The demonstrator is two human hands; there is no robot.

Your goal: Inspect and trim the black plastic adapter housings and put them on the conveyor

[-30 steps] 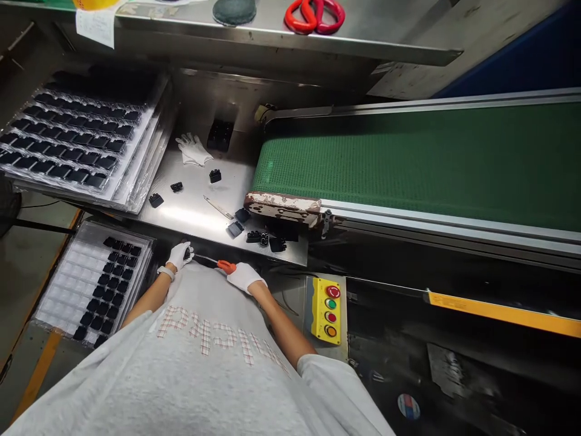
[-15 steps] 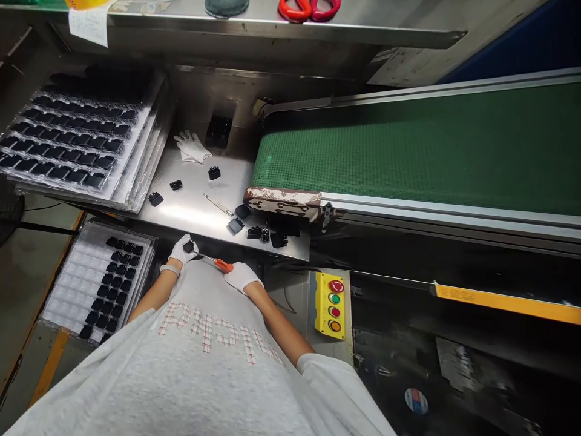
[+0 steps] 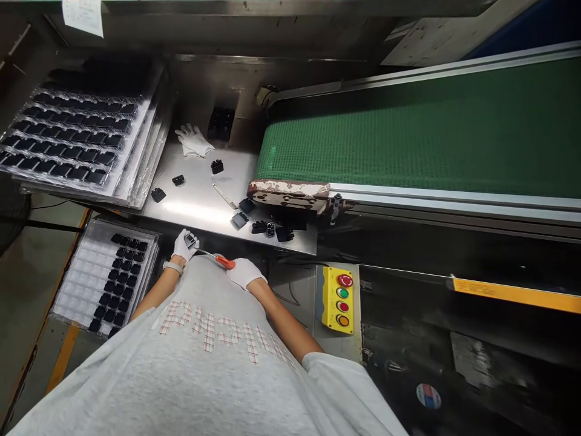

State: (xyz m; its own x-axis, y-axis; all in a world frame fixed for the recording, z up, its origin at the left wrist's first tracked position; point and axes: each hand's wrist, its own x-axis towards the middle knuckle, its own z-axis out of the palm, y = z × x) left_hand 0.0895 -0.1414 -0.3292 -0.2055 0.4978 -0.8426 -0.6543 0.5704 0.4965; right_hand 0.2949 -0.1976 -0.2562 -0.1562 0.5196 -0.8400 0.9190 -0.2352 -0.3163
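Two white-gloved hands are in the head view; clock positions are read from the left hand, with 12 o'clock toward the top of the view. The left hand (image 3: pixel 185 245) has its fingers clamped on a small black part (image 3: pixel 189 240), directly above the gray shirt (image 3: pixel 218 363). The right hand (image 3: pixel 245 274), between 3 and 4 o'clock, has its fingers closed around the orange-handled tool (image 3: pixel 225 261). The tool's thin metal shaft points toward the black part; whether the tip makes contact cannot be determined.

Bench (image 3: pixel 181 209), metal surface:
- 11 o'clock: one loose part (image 3: pixel 158 194).
- 12 o'clock: a spare white glove (image 3: pixel 195 142), lying flat.
- Between 12 and 1 o'clock: a larger black block (image 3: pixel 221 124).
- 1 o'clock: a slim pointed tool (image 3: pixel 224 197).
- 3 o'clock: a cluster of black pieces (image 3: pixel 271 229), near the bench edge.

Surrounding equipment:
- 2 o'clock: green conveyor belt (image 3: pixel 408 133).
- Near 4 o'clock: yellow control box (image 3: pixel 338 301) with four buttons.
- Between 10 and 11 o'clock: a tall tray stack (image 3: pixel 77 136) holding rows of black parts.
- Between 8 and 9 o'clock: a lower tray (image 3: pixel 86 275), partly filled.
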